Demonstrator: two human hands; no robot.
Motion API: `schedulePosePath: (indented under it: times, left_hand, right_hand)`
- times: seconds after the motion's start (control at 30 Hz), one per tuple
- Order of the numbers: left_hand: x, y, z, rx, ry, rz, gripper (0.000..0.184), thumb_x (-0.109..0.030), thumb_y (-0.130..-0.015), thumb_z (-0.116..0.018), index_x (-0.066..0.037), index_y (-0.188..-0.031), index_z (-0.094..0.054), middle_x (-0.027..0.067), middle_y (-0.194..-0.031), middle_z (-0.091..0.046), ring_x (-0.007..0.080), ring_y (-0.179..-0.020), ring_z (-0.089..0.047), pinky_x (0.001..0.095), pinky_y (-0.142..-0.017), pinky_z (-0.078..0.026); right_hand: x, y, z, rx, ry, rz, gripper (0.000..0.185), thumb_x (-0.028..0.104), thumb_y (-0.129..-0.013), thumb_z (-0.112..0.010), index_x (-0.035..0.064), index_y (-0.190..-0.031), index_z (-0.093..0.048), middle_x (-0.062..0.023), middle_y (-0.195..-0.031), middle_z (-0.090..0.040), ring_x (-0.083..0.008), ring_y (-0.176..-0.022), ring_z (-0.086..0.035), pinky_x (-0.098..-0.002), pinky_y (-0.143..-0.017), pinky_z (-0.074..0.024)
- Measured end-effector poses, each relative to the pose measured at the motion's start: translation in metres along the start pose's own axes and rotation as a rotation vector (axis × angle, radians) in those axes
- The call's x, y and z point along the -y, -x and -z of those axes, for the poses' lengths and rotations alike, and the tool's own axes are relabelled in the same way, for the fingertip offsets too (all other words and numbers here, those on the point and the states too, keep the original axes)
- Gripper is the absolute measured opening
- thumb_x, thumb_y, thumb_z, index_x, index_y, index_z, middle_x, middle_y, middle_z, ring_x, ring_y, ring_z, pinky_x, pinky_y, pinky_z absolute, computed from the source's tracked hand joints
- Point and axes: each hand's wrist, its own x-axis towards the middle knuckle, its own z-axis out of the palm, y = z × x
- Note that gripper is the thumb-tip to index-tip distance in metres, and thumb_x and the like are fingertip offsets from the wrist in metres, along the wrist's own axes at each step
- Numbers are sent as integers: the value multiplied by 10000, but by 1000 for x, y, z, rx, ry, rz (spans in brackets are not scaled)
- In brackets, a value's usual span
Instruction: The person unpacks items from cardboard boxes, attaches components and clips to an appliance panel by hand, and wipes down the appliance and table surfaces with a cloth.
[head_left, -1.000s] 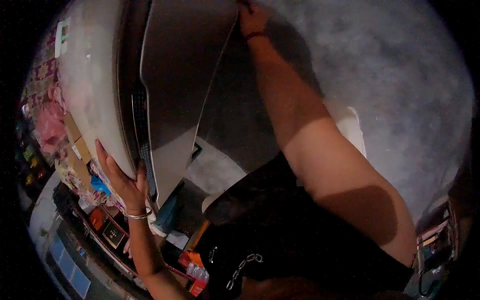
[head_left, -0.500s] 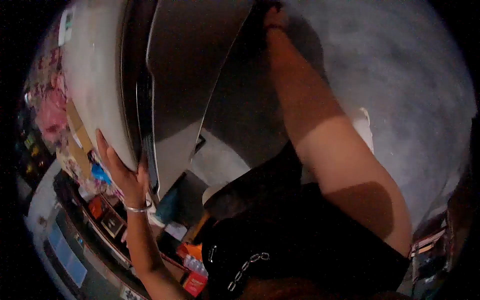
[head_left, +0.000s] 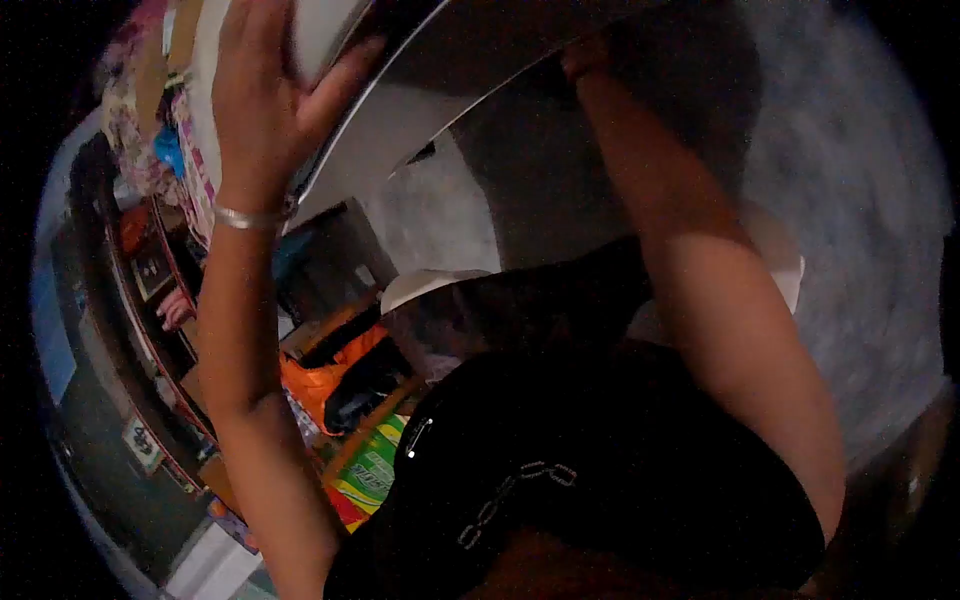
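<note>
A large white panel with a dark, shiny edge (head_left: 322, 35) stands at the upper left. My left hand (head_left: 265, 95), with a silver bangle at the wrist, lies against it. Its fingers stretch up over the white face, and the thumb spreads toward the dark edge. My right arm reaches up and away into shadow. At its end my right hand (head_left: 587, 58) is near the far end of a dark surface with a thin light edge (head_left: 520, 82). Its fingers are too dark to make out, and I cannot tell whether it touches anything.
A grey wall (head_left: 850, 250) rises on the right. Below left are shelves (head_left: 150, 330) with mixed items, an orange cloth or bag (head_left: 312, 385) and a green-and-yellow packet (head_left: 372, 465). Something white and rounded (head_left: 430, 285) lies beyond my black top (head_left: 600, 450).
The view has shifted and tilted. My left hand now appears higher and larger against the white panel. My right hand appears slightly lower and further right, still in shadow.
</note>
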Motion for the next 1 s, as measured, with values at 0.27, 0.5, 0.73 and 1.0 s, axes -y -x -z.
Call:
schedulePosePath:
  times: [0.27,0.5,0.73,1.0]
  left_hand:
    - [-78,6,20,-82,-8,146,578,-349,-825,-686,-42,-1276,-496,212,-1419,-392,385,-1277,-415,480,-1025,-378]
    - [-113,206,-21,-126,344,6,415,-304,-811,-735,-55,-1119,-611,174,-1052,-647,371,-961,-635,405,-819,-546]
    - [-216,305,-91,-601,1924,1782,480,-271,-905,-656,-84,-1309,-476,77,-1205,-576,212,-1153,-538,357,-938,-468]
    - [-194,383,-193,-1437,2269,1412,443,-347,-935,-567,-59,-1270,-548,91,-1260,-589,265,-1171,-548,410,-1053,-391]
  right_hand:
    - [27,152,-14,551,-83,21,507,239,-908,-564,98,-1383,-454,-112,-1441,-437,-275,-1305,-423,-368,-1072,-343]
    - [74,188,-44,1126,-787,-636,387,168,-896,-558,94,-1274,-525,-66,-1321,-529,-249,-1154,-548,-352,-949,-466]
    - [99,264,-52,1179,-227,625,419,322,-881,-607,6,-1156,-601,-171,-1048,-654,-332,-987,-630,-424,-842,-510]
    - [270,229,59,601,185,1415,279,146,-838,-658,70,-1106,-651,-138,-1043,-667,-292,-971,-640,-386,-835,-527]
